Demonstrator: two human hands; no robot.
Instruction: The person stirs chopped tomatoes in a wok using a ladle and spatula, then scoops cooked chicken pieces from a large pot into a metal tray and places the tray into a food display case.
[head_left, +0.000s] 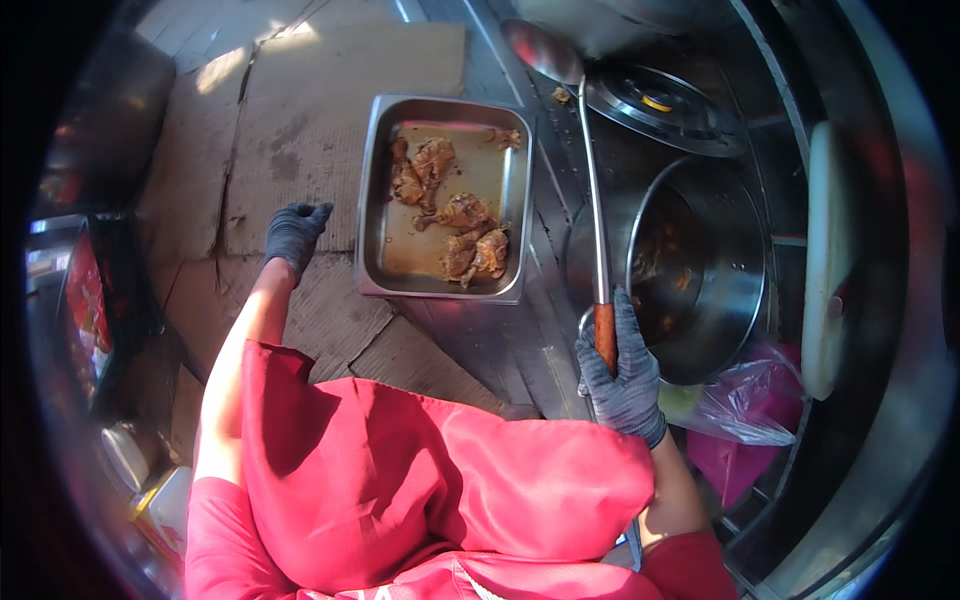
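My right hand (622, 375), in a grey knit glove, grips the wooden handle (604, 330) of a long metal ladle (551, 56). The ladle's bowl points away from me, beyond a metal pan (365, 202). Several cooked chicken drumsticks (463, 211) lie in that pan, with small scraps near its far right corner. Just right of the ladle stands a deep steel pot (705, 300) with brownish food remains inside. My left hand (296, 234), gloved alike, hovers left of the pan with its fingers curled; nothing shows in it.
Flattened cardboard (300, 135) covers the surface on the left. A metal lid (660, 109) lies beyond the pot. Near its close side are a clear plastic bag (750, 397) and a pink bag (724, 465). A pale board (823, 262) stands at the far right.
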